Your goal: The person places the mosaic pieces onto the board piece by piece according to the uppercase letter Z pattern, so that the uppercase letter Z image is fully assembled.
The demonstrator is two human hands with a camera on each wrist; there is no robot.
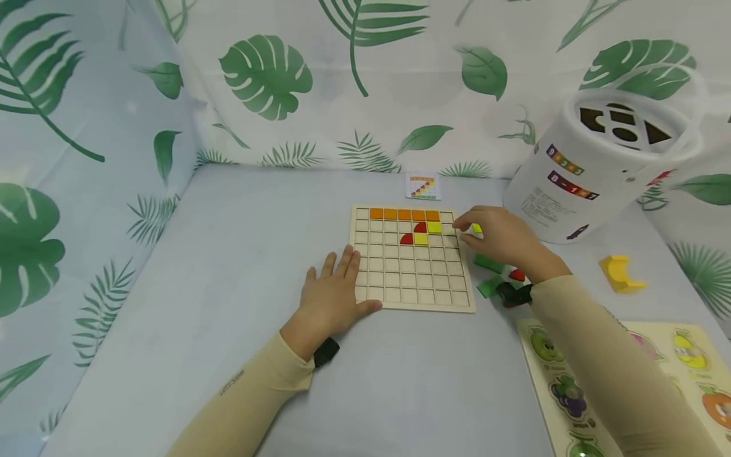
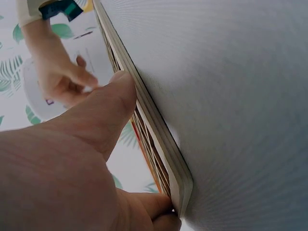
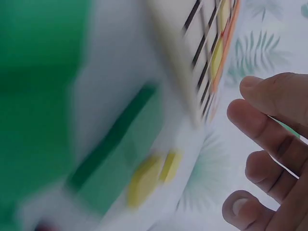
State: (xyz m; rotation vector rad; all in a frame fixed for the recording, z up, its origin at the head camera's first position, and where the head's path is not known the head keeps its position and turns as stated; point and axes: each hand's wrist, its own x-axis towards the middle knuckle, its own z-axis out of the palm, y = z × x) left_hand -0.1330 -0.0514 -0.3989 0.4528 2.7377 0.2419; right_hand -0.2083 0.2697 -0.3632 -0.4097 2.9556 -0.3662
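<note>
A wooden grid board [image 1: 408,279] lies on the table, with several orange squares [image 1: 404,214] along its far row. Two yellow squares [image 1: 434,227] and two red quarter-round pieces [image 1: 407,238] form a diagonal below them. My left hand [image 1: 331,298] rests at the board's left edge, fingers straight, thumb [image 2: 120,96] against the near edge. Over the right edge hovers my right hand [image 1: 502,238], its fingers [image 3: 250,118] loosely bent and nothing between them. Below it lie green blocks [image 1: 488,264], a red piece [image 1: 516,275] and small yellow pieces [image 3: 144,180], partly hidden by the hand.
Behind the board lies a small pattern card [image 1: 423,188]. A white bucket [image 1: 594,171] with shaped holes in its lid stands at the back right. A yellow curved block [image 1: 619,274] is nearby, and a fruit puzzle board [image 1: 539,381] lies under my right forearm.
</note>
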